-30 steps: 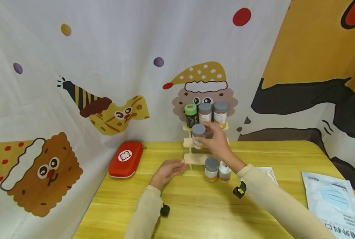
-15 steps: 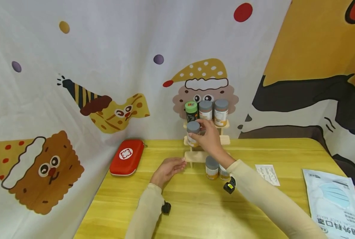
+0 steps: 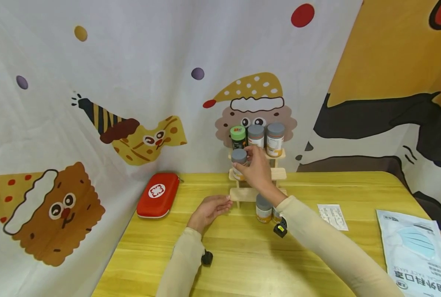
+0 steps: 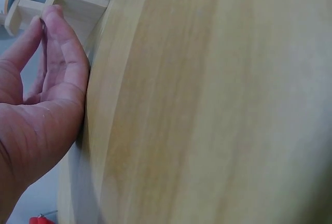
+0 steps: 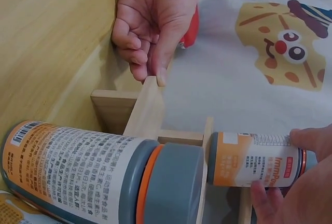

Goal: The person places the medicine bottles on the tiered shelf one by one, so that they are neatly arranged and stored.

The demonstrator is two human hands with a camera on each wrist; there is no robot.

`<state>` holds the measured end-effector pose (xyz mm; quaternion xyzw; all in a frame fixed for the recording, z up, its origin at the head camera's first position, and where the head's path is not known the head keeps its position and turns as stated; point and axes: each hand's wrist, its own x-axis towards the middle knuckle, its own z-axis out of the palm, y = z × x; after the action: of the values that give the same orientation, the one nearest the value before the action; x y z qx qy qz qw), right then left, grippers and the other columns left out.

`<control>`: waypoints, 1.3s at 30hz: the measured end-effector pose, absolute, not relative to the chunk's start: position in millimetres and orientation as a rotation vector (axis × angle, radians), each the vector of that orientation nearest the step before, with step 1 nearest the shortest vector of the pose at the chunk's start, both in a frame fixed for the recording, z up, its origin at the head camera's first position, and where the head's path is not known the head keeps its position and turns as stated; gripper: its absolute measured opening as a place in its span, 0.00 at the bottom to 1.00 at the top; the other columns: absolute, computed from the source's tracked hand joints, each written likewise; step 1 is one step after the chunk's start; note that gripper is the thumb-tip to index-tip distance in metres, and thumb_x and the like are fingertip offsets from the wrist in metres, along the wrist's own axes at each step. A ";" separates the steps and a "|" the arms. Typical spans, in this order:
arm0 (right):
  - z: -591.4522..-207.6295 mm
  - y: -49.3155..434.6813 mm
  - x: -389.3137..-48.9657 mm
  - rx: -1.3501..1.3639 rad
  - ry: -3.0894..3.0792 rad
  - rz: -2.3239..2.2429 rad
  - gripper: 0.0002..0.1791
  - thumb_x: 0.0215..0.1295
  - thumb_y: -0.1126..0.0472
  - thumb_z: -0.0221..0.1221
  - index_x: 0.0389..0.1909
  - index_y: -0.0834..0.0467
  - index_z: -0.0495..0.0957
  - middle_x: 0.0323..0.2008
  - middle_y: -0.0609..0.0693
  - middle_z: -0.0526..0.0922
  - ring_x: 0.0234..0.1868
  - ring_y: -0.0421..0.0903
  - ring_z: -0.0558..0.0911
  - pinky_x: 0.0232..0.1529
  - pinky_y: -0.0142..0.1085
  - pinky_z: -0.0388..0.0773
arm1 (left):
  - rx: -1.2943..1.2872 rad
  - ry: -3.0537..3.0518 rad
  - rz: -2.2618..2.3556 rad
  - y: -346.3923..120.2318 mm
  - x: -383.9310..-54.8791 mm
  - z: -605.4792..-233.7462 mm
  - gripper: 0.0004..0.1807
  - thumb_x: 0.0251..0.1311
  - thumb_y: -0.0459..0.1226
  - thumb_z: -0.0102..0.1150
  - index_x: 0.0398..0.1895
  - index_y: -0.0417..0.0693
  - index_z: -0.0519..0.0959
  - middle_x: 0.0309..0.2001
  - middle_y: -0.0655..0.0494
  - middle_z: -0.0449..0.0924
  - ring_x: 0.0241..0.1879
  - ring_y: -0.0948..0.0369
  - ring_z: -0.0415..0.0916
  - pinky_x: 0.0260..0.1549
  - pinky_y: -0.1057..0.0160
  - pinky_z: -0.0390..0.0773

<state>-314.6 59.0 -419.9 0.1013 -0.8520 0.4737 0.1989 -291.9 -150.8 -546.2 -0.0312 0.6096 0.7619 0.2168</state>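
Observation:
My right hand [image 3: 259, 171] grips a grey-lidded supplement bottle [image 3: 239, 156] by its upper part, thumb on one side and fingers on the other. The bottle is upright at the left end of the middle shelf of a small wooden tiered rack [image 3: 242, 194]; its base appears to meet the shelf in the right wrist view. My left hand [image 3: 208, 212] pinches the left end of the lowest shelf between thumb and fingers. On the top shelf stand a green-lidded dark bottle [image 3: 238, 133] and two grey-lidded bottles [image 3: 275, 142].
Before the rack stands another grey-lidded bottle [image 3: 263, 210], with a smaller one [image 3: 277, 217] partly hidden behind my right wrist. A red zipped case [image 3: 158, 194] lies left. A blister pack [image 3: 332, 217] and a face mask packet [image 3: 415, 247] lie right. A printed curtain [image 3: 131, 82] hangs behind.
My right hand has carried the bottle left and slightly down to the left end of the middle shelf. My left hand has kept its pinch on the rack.

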 end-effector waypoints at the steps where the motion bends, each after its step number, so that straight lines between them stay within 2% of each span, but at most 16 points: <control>1: -420.2 58.1 -314.8 0.276 -2.381 1.316 0.34 0.61 0.54 0.77 0.63 0.60 0.72 0.55 0.59 0.78 0.52 0.57 0.83 0.54 0.50 0.83 | -0.081 1.696 2.110 -150.9 -291.7 -546.0 0.12 0.74 0.35 0.63 0.53 0.34 0.82 0.37 0.57 0.90 0.39 0.65 0.88 0.44 0.69 0.89; 10: -423.2 52.5 -316.4 0.270 -2.344 1.292 0.35 0.62 0.54 0.77 0.62 0.60 0.70 0.55 0.60 0.78 0.54 0.56 0.81 0.52 0.49 0.81 | -0.062 1.721 2.101 -152.0 -290.9 -546.1 0.14 0.74 0.37 0.64 0.54 0.34 0.83 0.38 0.57 0.90 0.41 0.64 0.88 0.47 0.67 0.89; 22: -420.0 47.7 -313.3 0.266 -2.351 1.274 0.34 0.65 0.54 0.75 0.65 0.61 0.69 0.55 0.60 0.76 0.53 0.56 0.78 0.48 0.48 0.79 | -0.077 1.707 2.116 -152.5 -291.5 -545.7 0.15 0.75 0.36 0.63 0.55 0.33 0.82 0.38 0.57 0.91 0.40 0.65 0.88 0.46 0.68 0.89; 31: -426.4 52.3 -313.6 0.270 -2.358 1.301 0.37 0.65 0.52 0.75 0.66 0.59 0.67 0.58 0.59 0.75 0.56 0.56 0.80 0.53 0.49 0.81 | -0.073 1.706 2.099 -150.7 -290.0 -547.9 0.17 0.74 0.37 0.64 0.57 0.32 0.81 0.39 0.57 0.91 0.40 0.65 0.88 0.46 0.67 0.89; 39: -425.8 62.3 -307.2 0.282 -2.377 1.323 0.38 0.69 0.44 0.70 0.69 0.60 0.66 0.61 0.58 0.75 0.61 0.55 0.78 0.57 0.51 0.81 | -0.058 1.712 2.116 -151.5 -289.2 -546.9 0.16 0.75 0.36 0.63 0.56 0.32 0.81 0.38 0.58 0.91 0.41 0.65 0.88 0.48 0.67 0.89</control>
<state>-307.2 62.3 -425.8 0.1010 -0.8513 0.4737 0.2019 -289.2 -151.5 -546.9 -0.0207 0.6151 0.7602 0.2081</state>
